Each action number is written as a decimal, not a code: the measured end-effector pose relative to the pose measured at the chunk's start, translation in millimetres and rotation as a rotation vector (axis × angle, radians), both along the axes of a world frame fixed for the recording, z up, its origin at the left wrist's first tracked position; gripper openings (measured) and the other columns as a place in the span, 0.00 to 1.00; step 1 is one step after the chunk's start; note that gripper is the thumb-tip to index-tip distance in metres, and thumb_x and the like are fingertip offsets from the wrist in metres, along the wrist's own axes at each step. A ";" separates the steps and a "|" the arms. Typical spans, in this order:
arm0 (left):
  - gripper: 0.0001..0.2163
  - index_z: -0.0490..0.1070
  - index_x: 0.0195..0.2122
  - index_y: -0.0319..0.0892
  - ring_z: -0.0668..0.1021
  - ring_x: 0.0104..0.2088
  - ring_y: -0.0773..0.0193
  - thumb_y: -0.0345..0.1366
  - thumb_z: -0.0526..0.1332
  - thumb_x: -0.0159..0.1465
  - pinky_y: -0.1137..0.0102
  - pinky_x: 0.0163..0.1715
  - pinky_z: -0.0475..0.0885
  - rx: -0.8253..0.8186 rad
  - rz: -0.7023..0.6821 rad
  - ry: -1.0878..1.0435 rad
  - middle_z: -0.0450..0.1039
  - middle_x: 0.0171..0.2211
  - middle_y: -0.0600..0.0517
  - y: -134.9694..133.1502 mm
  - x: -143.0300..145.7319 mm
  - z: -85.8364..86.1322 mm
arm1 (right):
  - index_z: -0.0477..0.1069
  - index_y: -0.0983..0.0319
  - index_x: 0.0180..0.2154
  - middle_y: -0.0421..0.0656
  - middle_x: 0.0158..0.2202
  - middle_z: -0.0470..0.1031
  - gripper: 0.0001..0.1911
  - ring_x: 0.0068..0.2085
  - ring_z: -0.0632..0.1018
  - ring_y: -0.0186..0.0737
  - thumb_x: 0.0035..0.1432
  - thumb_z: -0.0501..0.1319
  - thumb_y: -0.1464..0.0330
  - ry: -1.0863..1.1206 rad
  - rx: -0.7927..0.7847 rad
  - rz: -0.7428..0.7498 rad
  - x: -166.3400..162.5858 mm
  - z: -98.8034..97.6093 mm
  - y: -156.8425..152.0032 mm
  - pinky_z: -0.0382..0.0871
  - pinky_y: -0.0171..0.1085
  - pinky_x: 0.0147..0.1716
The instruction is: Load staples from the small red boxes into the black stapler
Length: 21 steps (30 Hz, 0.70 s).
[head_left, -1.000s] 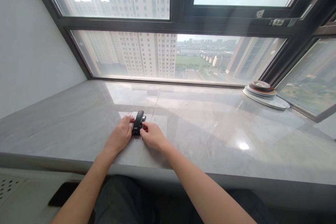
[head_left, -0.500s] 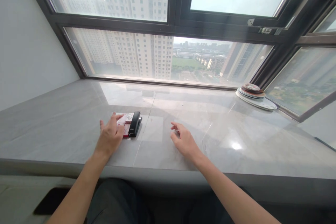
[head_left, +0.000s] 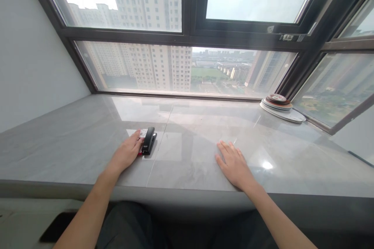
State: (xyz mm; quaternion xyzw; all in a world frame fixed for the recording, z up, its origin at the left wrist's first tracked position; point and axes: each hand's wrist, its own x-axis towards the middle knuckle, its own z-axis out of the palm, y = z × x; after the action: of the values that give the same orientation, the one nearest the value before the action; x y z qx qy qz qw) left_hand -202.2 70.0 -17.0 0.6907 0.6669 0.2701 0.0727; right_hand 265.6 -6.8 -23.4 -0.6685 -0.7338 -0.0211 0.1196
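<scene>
- Left hand [head_left: 126, 153] over red-and-white packs [head_left: 143, 133], beside black stapler [head_left: 148, 141]; grip unclear, cannot tell.
- Stapler lies on grey sill [head_left: 187, 171].
- Right hand [head_left: 233, 165] well apart, palm down, fingers spread.
- Stacked discs [head_left: 282, 113], sill's far right corner.

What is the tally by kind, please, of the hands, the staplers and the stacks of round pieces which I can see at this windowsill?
Hands: 2 (left hand and right hand)
Black stapler: 1
Stack of round pieces: 1
Total: 4
</scene>
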 end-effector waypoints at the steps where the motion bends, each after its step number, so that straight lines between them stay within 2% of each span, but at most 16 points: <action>1: 0.29 0.54 0.74 0.46 0.63 0.71 0.54 0.51 0.44 0.75 0.58 0.70 0.58 0.024 -0.017 0.032 0.58 0.72 0.51 -1.4 2.0 -0.1 | 0.53 0.54 0.73 0.38 0.75 0.52 0.32 0.75 0.49 0.54 0.73 0.43 0.54 -0.003 0.006 0.001 -0.1 -0.2 -0.1 0.45 0.57 0.72; 5: 0.26 0.59 0.72 0.46 0.64 0.70 0.57 0.46 0.42 0.76 0.59 0.71 0.57 0.102 -0.078 0.093 0.61 0.71 0.51 -7.1 11.2 4.0 | 0.53 0.55 0.73 0.38 0.75 0.52 0.32 0.75 0.49 0.54 0.73 0.43 0.55 -0.015 0.024 -0.004 0.7 -0.4 -0.8 0.44 0.56 0.72; 11: 0.25 0.62 0.69 0.45 0.66 0.69 0.56 0.40 0.43 0.74 0.58 0.70 0.59 0.120 -0.088 0.033 0.64 0.69 0.50 -4.7 12.7 5.4 | 0.53 0.54 0.74 0.39 0.76 0.51 0.33 0.75 0.48 0.54 0.73 0.42 0.55 -0.025 0.001 -0.012 -1.0 0.9 -1.0 0.44 0.57 0.72; 15: 0.25 0.63 0.68 0.43 0.63 0.70 0.51 0.40 0.45 0.73 0.52 0.70 0.57 0.116 0.002 -0.045 0.65 0.68 0.48 -10.3 11.0 12.7 | 0.52 0.54 0.74 0.38 0.76 0.50 0.33 0.76 0.47 0.54 0.73 0.40 0.53 -0.030 -0.008 -0.017 -0.9 1.1 -1.6 0.42 0.58 0.72; 17: 0.23 0.66 0.66 0.42 0.62 0.71 0.50 0.40 0.45 0.73 0.51 0.70 0.57 0.258 0.082 -0.081 0.66 0.67 0.46 -23.1 20.3 23.3 | 0.51 0.53 0.75 0.37 0.76 0.50 0.35 0.76 0.44 0.57 0.73 0.40 0.50 -0.035 -0.013 -0.022 -1.4 1.4 -1.6 0.37 0.63 0.72; 19: 0.21 0.69 0.61 0.41 0.64 0.69 0.50 0.39 0.46 0.73 0.52 0.70 0.57 0.467 0.114 -0.087 0.69 0.64 0.45 -42.7 43.2 36.7 | 0.49 0.51 0.75 0.36 0.76 0.49 0.36 0.76 0.40 0.61 0.72 0.41 0.47 -0.039 -0.024 -0.030 -3.6 2.6 -1.0 0.33 0.69 0.70; 21: 0.18 0.70 0.59 0.43 0.67 0.67 0.50 0.38 0.49 0.74 0.51 0.69 0.59 0.550 0.009 -0.049 0.71 0.61 0.45 -63.8 79.3 48.8 | 0.49 0.49 0.75 0.35 0.76 0.48 0.35 0.76 0.38 0.63 0.72 0.41 0.47 -0.039 -0.039 -0.043 -8.7 5.0 0.3 0.31 0.73 0.68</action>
State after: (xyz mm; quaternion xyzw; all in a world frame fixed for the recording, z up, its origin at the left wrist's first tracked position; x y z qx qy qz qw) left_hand -122.9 6.2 31.8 0.6747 0.5695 0.4581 -0.1027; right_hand 256.9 -6.5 -18.4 -0.6857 -0.7217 -0.0223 0.0919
